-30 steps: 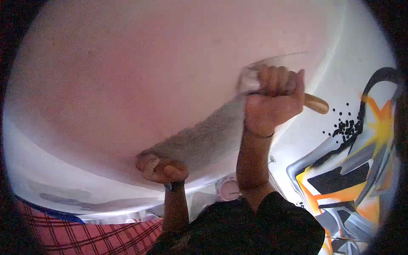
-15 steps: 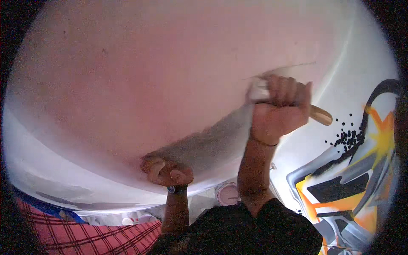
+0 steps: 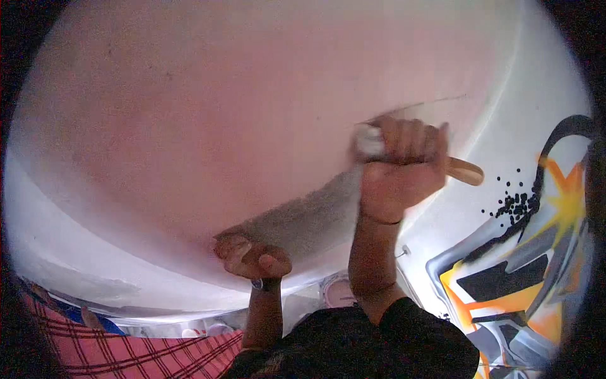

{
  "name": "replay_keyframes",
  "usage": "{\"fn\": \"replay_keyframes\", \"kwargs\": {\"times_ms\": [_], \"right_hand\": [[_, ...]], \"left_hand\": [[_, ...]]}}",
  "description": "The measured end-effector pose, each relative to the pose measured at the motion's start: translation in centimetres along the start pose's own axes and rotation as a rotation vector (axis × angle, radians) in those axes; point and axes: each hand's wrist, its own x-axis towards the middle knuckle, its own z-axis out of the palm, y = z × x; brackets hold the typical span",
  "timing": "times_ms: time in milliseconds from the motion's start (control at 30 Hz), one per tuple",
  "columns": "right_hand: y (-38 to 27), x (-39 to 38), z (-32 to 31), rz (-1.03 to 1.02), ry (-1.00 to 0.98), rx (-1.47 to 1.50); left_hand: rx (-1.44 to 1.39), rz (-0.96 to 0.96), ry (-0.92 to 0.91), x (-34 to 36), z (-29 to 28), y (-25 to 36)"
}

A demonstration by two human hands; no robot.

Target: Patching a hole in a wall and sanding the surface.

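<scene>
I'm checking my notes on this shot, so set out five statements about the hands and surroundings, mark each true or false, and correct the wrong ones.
1. The right hand is closed around a tan handle. True.
2. The right hand is the lower one in the picture. False: the left hand is lower.
3. A painted design with orange and black shapes shows at the right. True.
4. Green stripes fill the lower left corner. False: pinkish-red checked fabric shows there.
5. A black sleeve covers the right upper arm. True.
</scene>
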Motion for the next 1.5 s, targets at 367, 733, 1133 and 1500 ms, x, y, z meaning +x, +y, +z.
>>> {"fn": "replay_keyframes", "kwargs": {"times_ms": [367, 733, 1133, 1500], "right_hand": [[1.2, -1.0, 0.7, 0.043, -0.035, 0.002], [1.6, -1.3, 0.7, -0.025, -0.011, -0.022], [1.8, -3.1, 1.2, 0.188, -0.143, 0.074], [3.4, -4.2, 1.7, 0.152, -0.072, 0.03]], "left_hand": [[-0.103, 0.058, -0.021, -0.6, 0.2, -1.2], [-0.145, 0.073, 0.013, 0.1, 1.3, -0.7], [-0.126, 0.01, -0.005, -0.2, 0.1, -0.2], [-0.107, 0.099, -0.085, 0.0, -0.5, -1.5]]}}
